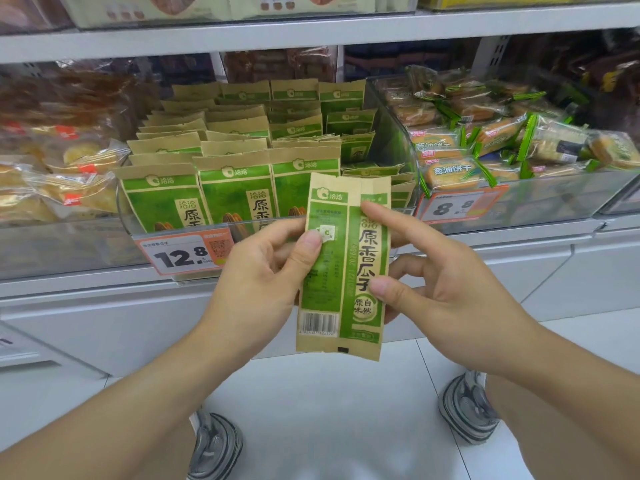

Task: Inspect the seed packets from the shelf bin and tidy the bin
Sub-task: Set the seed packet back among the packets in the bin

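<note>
Seed pkt (343, 265) upright btwn hands, left hand (263, 271) pinching its left edge, right hand (440, 289) pinching right edge

one seed packet (341, 263) held up, two hands, left hand (263, 271), right hand (446, 289), two price tags, first (183, 252), second (462, 204), two shoes, one (216, 445), other (467, 407)
</note>
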A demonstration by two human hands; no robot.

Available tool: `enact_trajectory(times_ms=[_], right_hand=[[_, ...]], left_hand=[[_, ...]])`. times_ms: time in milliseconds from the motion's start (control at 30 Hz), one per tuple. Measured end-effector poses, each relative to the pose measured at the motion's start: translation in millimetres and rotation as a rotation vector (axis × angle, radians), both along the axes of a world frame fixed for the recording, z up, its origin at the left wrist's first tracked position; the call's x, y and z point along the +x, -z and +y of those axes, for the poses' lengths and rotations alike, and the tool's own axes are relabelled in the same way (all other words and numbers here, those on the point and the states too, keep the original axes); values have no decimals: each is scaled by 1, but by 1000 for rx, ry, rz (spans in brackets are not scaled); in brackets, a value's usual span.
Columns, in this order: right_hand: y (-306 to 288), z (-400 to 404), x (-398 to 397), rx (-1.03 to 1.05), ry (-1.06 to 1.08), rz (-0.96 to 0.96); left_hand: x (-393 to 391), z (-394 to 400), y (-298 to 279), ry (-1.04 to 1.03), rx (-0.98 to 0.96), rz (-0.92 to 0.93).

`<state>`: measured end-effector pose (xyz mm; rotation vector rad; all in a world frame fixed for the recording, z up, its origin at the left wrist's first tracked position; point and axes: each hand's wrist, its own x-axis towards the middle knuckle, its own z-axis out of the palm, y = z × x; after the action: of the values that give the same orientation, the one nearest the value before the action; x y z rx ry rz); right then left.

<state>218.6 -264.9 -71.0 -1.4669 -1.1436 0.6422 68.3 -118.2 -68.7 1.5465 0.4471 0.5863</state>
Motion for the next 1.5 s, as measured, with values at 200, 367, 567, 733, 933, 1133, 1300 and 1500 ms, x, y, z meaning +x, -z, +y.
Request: enact_trajectory(times_ms=[200, 367, 567, 733, 933, 1133, 1300, 1500], right_hand=[[-1, -1, 5, 5, 20, 101], [-3, -3, -2, -82, -165, 115], [-15, -9, 11, -78, -319, 150], [-17, -12, 19, -21, -323, 169], [-12, -11, 14, 51, -163, 134], [-5, -5, -10, 47, -101, 150], [1, -5, -21, 22, -112, 86], [-8, 0, 0, 23, 162, 139]], left_hand=[[-4, -3, 3, 64, 3, 80], [-5, -7, 1, -27, -44, 35], [-5, -11, -4, -32, -75, 42], [-3, -13, -7, -34, -34, 90], [-3, -5, -8, -318, 353, 236], [-2, -24, -14, -139, 445, 165], [-6, -35, -20, 63, 441, 207], [-10, -27, -20, 90, 408, 289]])
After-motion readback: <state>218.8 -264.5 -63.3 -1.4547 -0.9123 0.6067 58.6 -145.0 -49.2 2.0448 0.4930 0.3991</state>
